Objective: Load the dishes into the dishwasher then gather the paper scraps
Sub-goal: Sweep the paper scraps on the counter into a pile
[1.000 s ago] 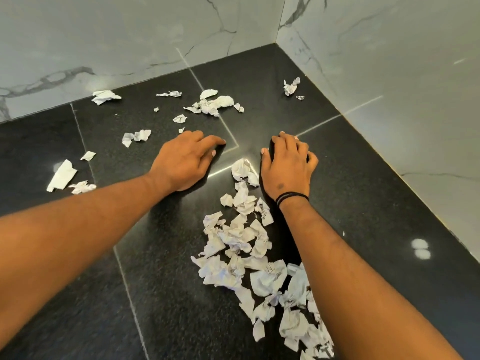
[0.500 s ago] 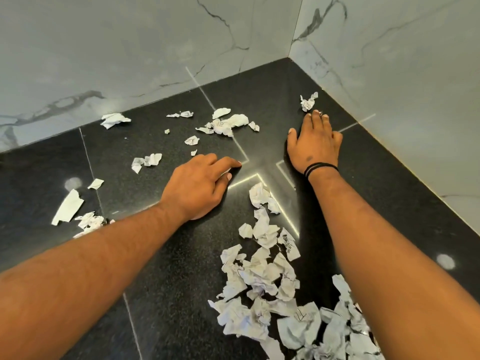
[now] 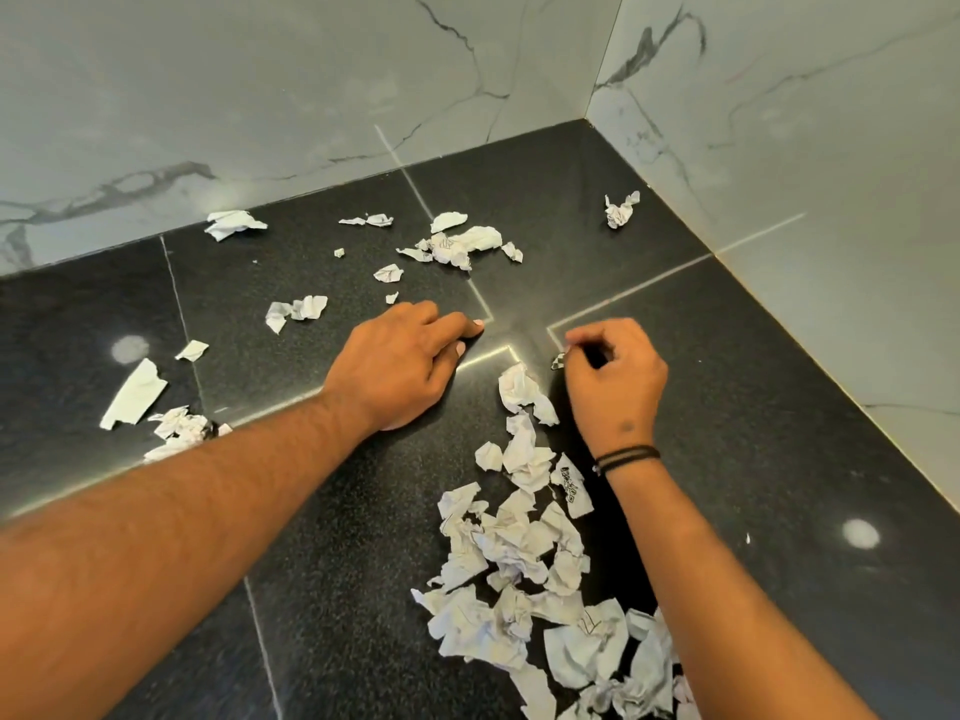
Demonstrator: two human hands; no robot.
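White crumpled paper scraps lie on a black speckled tile floor (image 3: pixel 779 407). A long pile of scraps (image 3: pixel 519 553) runs from the centre toward the lower right. My left hand (image 3: pixel 400 366) rests palm down on the floor left of the pile's top, fingers straight. Beside the pile's top, my right hand (image 3: pixel 615 379) hovers with curled fingers that pinch a small printed scrap (image 3: pixel 558 361). One crumpled ball (image 3: pixel 621 210) sits near the far corner. No dishes or dishwasher are in view.
More loose scraps lie farther out: a cluster (image 3: pixel 462 244) by the back wall, a piece (image 3: pixel 231 223) at the far left, a pair (image 3: pixel 296 310), and strips (image 3: pixel 135 394) at the left. Marble walls (image 3: pixel 779 148) close the back and the right.
My right hand has pulled back from the far corner toward the pile, fingers now curled on a small scrap. The small scrap by the corner ball is gone. My left hand stays planted.
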